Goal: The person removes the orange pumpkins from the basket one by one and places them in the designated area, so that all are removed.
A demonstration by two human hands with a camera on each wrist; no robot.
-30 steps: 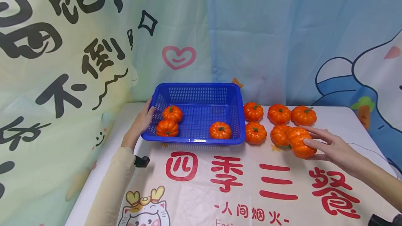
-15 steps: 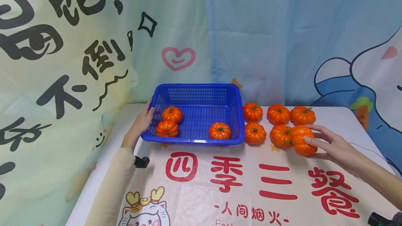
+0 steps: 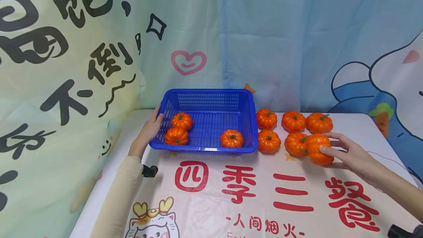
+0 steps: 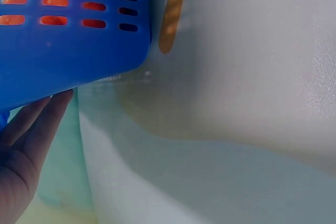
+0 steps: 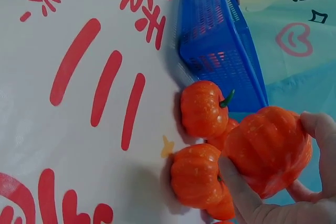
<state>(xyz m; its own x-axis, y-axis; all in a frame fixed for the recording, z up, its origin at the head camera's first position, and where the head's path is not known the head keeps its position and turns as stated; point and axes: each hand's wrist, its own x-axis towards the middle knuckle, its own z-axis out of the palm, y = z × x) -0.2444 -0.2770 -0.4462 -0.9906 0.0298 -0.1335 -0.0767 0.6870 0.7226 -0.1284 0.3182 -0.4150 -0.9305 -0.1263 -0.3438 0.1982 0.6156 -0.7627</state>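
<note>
My right hand [image 3: 357,157] pinches a small orange pumpkin [image 3: 318,150] between thumb and fingers. In the right wrist view this pumpkin [image 5: 269,150] is held above the others, its ribbed side showing. Another pumpkin [image 3: 295,144] lies directly left of it and is partly overlapped. My left hand [image 3: 150,127] touches the left side of a blue plastic basket [image 3: 205,149]. The left wrist view shows straight fingers [image 4: 44,129] of that hand against the basket's outer wall [image 4: 68,61]. Inside the basket are two pumpkins [image 3: 181,121] at the left and one pumpkin [image 3: 232,139] at the front right.
Right of the basket, several pumpkins stand in two rows, among them a back pumpkin [image 3: 293,121] and a front pumpkin [image 3: 269,141]. A printed cloth [image 3: 205,208] with red characters covers the white table [image 3: 357,124]. Behind hangs a patterned curtain [image 3: 264,47].
The right hand has turned the held pumpkin slightly and shifted it a little to the right, off the pumpkin beside it. The left hand and the basket have stayed in place.
</note>
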